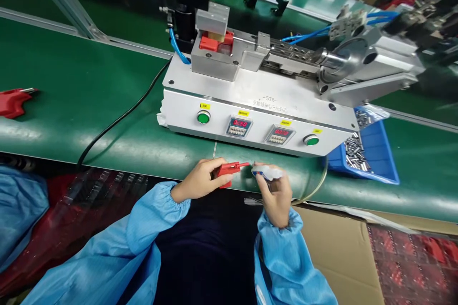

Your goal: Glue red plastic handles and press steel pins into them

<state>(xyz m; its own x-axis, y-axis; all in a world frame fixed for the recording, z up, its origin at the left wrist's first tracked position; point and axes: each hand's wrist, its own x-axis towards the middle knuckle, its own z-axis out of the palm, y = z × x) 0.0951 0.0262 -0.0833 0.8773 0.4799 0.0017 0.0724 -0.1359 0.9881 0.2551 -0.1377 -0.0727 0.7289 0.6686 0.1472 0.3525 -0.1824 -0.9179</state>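
Observation:
My left hand (200, 179) is closed around a red plastic part (228, 169) whose narrow end points right. In my right hand (278, 199) is a small white squeeze bottle (272, 172) with a blue and red label, its tip turned left toward that narrow end. A small gap seems to lie between them; whether they touch I cannot tell. Both hands are over the front edge of the green bench (171, 157), just before a white bench machine (257, 128). Another red part (210, 44) sits in the machine's metal fixture (214, 64).
A blue bin (384, 167) of metal pins stands right of the machine. On the left lies a red part with a metal rod (14, 102). A black cable (123, 116) crosses the bench. Below right are cardboard (332, 243) and a tray of red parts (411, 257).

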